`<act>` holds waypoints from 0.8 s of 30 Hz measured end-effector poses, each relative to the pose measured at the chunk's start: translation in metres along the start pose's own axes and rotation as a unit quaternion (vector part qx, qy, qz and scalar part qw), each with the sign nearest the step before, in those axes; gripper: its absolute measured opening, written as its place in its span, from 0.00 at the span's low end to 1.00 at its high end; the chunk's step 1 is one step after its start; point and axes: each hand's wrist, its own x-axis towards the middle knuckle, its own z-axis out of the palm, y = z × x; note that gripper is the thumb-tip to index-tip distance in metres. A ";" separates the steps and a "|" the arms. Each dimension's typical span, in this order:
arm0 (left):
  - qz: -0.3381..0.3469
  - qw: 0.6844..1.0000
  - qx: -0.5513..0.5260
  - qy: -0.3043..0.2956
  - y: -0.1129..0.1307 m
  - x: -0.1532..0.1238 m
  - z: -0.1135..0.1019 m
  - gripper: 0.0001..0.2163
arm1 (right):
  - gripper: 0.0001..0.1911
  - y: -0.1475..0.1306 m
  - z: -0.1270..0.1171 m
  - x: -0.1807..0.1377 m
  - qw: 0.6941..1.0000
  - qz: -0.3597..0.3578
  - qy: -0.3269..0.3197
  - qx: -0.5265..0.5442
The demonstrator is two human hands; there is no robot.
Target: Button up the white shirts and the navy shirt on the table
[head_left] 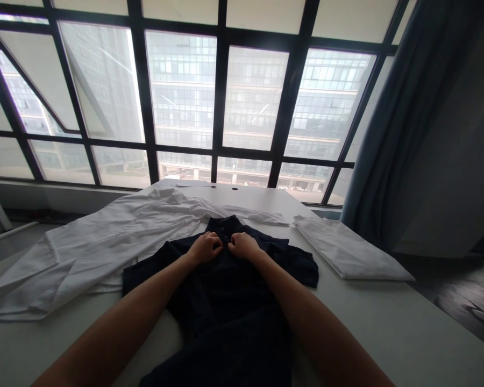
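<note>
A dark navy shirt [229,312] lies on the white table in front of me, its collar at the far end and its short sleeves spread to both sides. Just below the collar, my left hand [205,247] is closed on the shirt's front left of the middle. Facing it across a small gap, my right hand [243,245] pinches the cloth on the other side. Both sets of fingers are curled in, and the fingertips are partly hidden. Small buttons seem to show between the hands, too dim to be sure.
An unfolded white garment [92,242] covers the table's left side and reaches behind the collar. To the right lies a folded white garment [347,250]. The white table [387,322] ends toward large framed windows [181,91]. A blue-grey curtain [391,134] hangs at the right.
</note>
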 end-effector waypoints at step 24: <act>-0.057 0.997 0.053 -0.002 0.019 -0.005 0.001 0.10 | 0.11 0.013 -0.007 0.004 0.981 -0.010 -0.094 0.171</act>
